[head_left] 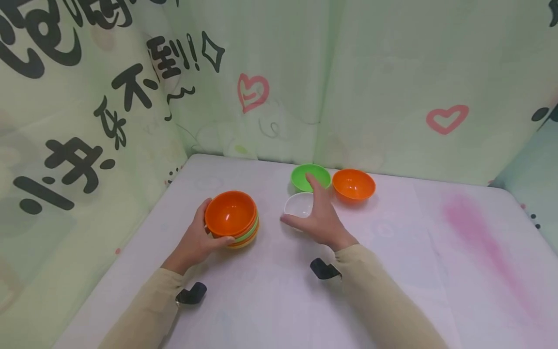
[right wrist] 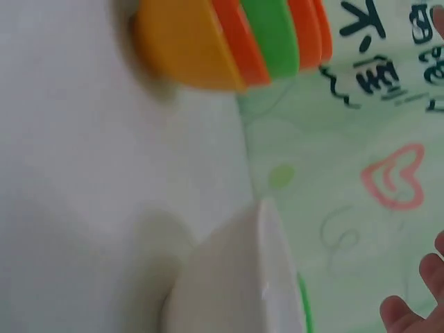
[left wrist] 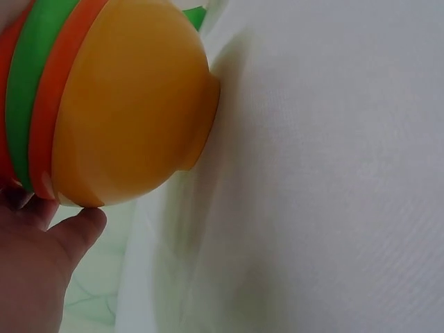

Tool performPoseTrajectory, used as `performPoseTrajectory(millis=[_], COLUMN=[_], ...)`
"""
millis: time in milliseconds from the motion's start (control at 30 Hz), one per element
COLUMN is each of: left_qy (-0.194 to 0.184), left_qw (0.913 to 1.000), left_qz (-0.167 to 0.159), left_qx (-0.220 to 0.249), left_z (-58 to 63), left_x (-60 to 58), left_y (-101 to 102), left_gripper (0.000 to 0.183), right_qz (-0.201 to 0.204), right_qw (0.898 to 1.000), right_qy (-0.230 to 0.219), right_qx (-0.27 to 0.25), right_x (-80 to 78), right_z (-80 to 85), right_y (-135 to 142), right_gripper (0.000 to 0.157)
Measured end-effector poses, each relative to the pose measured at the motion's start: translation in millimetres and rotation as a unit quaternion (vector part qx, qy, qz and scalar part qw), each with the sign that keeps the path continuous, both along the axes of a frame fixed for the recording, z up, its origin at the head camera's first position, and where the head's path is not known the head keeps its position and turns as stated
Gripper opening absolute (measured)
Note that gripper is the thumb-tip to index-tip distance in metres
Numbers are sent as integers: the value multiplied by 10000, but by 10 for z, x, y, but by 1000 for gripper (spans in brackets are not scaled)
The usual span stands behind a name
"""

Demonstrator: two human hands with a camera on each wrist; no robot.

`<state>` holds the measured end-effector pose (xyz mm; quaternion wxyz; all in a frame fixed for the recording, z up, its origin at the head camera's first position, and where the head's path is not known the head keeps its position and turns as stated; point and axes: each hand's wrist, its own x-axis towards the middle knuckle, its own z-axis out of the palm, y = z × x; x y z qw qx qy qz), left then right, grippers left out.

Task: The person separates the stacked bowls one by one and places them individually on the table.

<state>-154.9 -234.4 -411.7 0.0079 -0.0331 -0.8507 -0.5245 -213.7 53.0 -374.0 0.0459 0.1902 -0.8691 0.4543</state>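
My left hand [head_left: 198, 245] grips a stack of bowls [head_left: 231, 214] at the left of the table, thumb along its near side and fingers on its left. An orange bowl tops the stack; green and orange rims show beneath, with a yellow bowl [left wrist: 132, 104] at the bottom. In the left wrist view the yellow bowl's foot is right at the tabletop. My right hand [head_left: 322, 220] hovers by a white bowl [head_left: 298, 204], thumb and fingers spread wide, partly covering it. The right wrist view shows the fingertips [right wrist: 431, 274] apart from that white bowl's rim.
Behind the white bowl stands a green bowl [head_left: 301, 178], with an orange bowl [head_left: 354, 185] to its right, both near the table's back edge. A pale cloth covers the table [head_left: 405, 271]; a printed curtain [head_left: 370, 87] hangs close behind and along the left.
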Motion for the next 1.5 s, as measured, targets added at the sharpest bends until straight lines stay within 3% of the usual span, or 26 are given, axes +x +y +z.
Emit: performPoseTrajectory(millis=[233,433,633,733,1000,1333,1500], left_qy=[-148,-29,46,89,135,36,-59], left_qw=[9997,9999,9999,9998,9996,9999,9999], left_qz=[-22,-114,-50,-9,-61,-44,-120], left_qx=[-200,-57,-94,-175,-250,-134,-77], left_z=[6,-73,-109,-101,-76,-54,71], left_x=[-19,-40,-35,-23,-17,-27,34], left_y=[-20,-14,1,5,6,6,44], left_gripper=[116,106,104,105,103,104,100], right_qz=[836,1284,1612,1744,1526,1302,1276], right_qw=[9965,9910,9843,9820,9846,9889,9893], right_qy=[-35,-329,-697,-677,-732,-485,-434], right_qx=[11,185,198,263,440,518,561], right_x=[42,91,115,102,67,67,72], right_z=[129,55,-45,-77,-121,-112,-104], right_y=[-453,-751,-955,-1017,-1064,-1068,-1064], right_gripper=[102,98,110,112,116,107,102])
